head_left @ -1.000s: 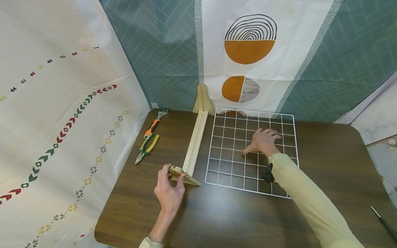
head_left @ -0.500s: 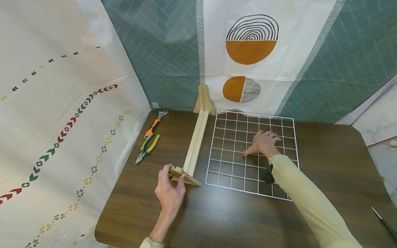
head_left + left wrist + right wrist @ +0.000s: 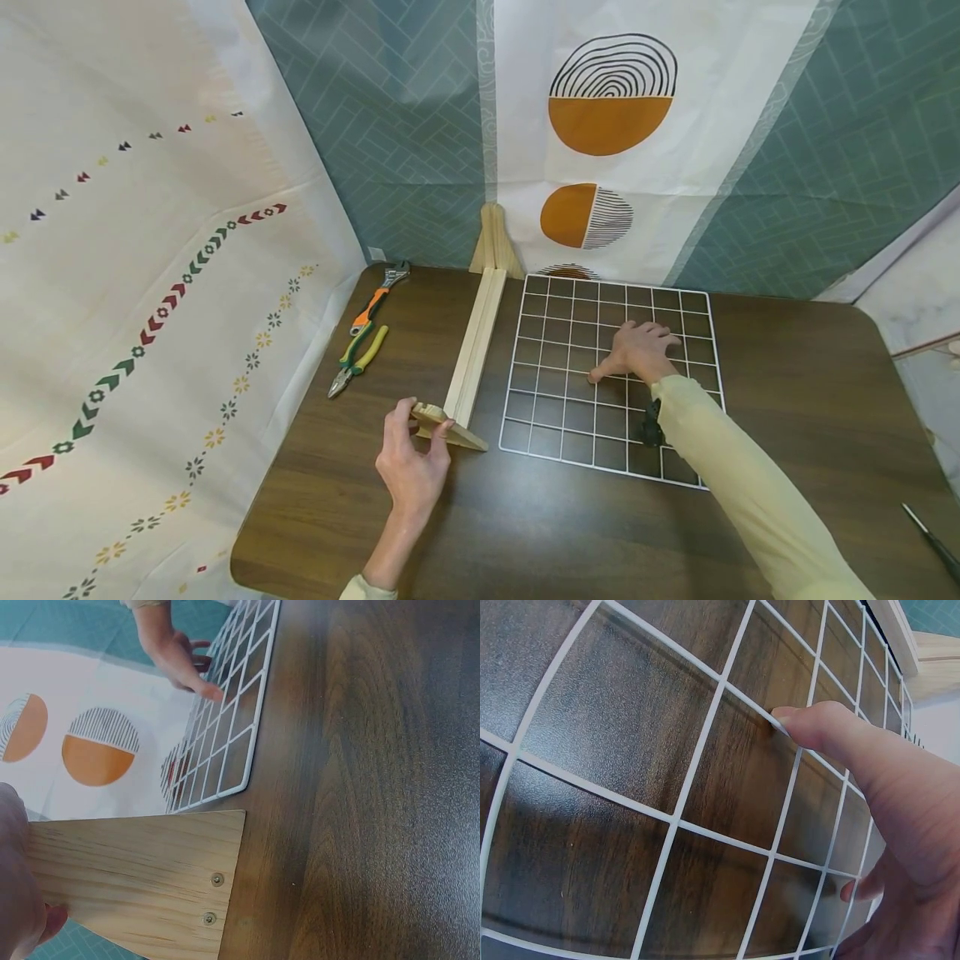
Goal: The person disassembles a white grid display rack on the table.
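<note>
My left hand (image 3: 412, 467) grips the upright wooden end piece (image 3: 468, 438) of a pale wooden stand, thumb on the near face. In the left wrist view two screw heads (image 3: 213, 898) show in this board. A long wooden crossbar (image 3: 474, 346) runs back from it to a matching flared end piece (image 3: 492, 242). To the right, a white wire grid panel (image 3: 675, 820) lies over the dark table. My right hand (image 3: 637, 348) rests on the grid with spread fingers, its thumb tip against a wire in the right wrist view.
Green-and-yellow pliers (image 3: 350, 367) and an orange-handled adjustable wrench (image 3: 377, 298) lie left of the stand. A dark-handled tool with a thin metal shaft (image 3: 932, 543) is at the right edge. Patterned cloth (image 3: 420, 125) hangs behind the table (image 3: 525, 533).
The wire grid has shifted slightly toward me, its far edge most, with my right hand moving a little the same way. My left hand and the stand hold still.
</note>
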Demonstrator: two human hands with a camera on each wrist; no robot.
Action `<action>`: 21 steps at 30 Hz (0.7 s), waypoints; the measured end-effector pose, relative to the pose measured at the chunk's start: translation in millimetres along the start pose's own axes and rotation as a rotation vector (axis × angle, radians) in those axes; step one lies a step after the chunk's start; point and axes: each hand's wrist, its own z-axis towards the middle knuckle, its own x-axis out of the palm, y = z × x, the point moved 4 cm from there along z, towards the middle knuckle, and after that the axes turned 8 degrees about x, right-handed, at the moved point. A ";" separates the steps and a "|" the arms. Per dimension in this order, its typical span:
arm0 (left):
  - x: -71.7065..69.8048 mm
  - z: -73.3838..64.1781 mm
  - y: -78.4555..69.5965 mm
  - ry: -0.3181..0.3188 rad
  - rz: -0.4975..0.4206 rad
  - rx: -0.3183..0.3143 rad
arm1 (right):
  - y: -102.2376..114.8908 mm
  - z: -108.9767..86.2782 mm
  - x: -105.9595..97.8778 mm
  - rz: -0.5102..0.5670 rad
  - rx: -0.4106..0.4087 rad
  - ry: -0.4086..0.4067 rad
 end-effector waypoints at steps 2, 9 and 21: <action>0.1 -0.1 -0.2 0.001 0.000 0.000 | 0.1 0.3 0.5 -0.001 -0.002 0.002; 0.0 -0.4 0.0 0.002 -0.005 -0.005 | 0.4 0.2 0.8 0.006 -0.015 0.016; 0.0 -0.2 -0.7 0.003 0.007 -0.008 | -0.7 1.1 2.6 0.010 -0.021 0.030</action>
